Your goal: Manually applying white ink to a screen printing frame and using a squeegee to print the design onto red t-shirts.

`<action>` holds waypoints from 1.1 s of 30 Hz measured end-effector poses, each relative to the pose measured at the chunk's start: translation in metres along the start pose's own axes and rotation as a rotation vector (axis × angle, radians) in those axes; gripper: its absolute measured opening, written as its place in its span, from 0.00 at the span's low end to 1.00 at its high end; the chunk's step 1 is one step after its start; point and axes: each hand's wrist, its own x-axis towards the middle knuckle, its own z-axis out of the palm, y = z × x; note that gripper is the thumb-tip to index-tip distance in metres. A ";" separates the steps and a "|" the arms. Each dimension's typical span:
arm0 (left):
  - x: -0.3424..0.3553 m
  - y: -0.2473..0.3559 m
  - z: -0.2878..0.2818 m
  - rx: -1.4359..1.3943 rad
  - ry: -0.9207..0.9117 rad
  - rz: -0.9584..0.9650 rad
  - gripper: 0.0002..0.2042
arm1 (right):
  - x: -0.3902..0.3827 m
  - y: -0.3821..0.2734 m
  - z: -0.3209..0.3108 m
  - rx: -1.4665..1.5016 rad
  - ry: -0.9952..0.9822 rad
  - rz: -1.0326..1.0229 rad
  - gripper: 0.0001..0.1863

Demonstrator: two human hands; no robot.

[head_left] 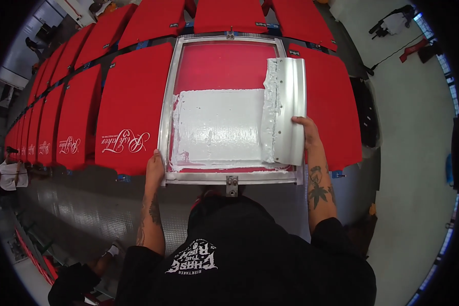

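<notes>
In front of me a silkscreen frame [204, 178] with metal bars lies over a red garment, which shows pink through the bare mesh at the far end. White ink [219, 122] coats most of the near mesh. A wide silver squeegee [291, 92] stands lengthwise along the frame's right side, its left edge thick with white ink. My right hand [309, 132] grips the squeegee's right side near its middle. At the frame's near left corner, my left hand [155, 167] is closed on the left bar, its fingers partly hidden.
Red garments lie on boards either side, one with a white print [132, 102] at left and another [334, 112] at right. Further boards line the far side and run off left. A metal clamp [232, 184] sits at the frame's near edge. People are at the left and lower left.
</notes>
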 end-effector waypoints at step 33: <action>0.020 -0.033 0.044 0.079 0.076 0.053 0.38 | 0.052 0.071 -0.065 0.146 -0.087 0.100 0.20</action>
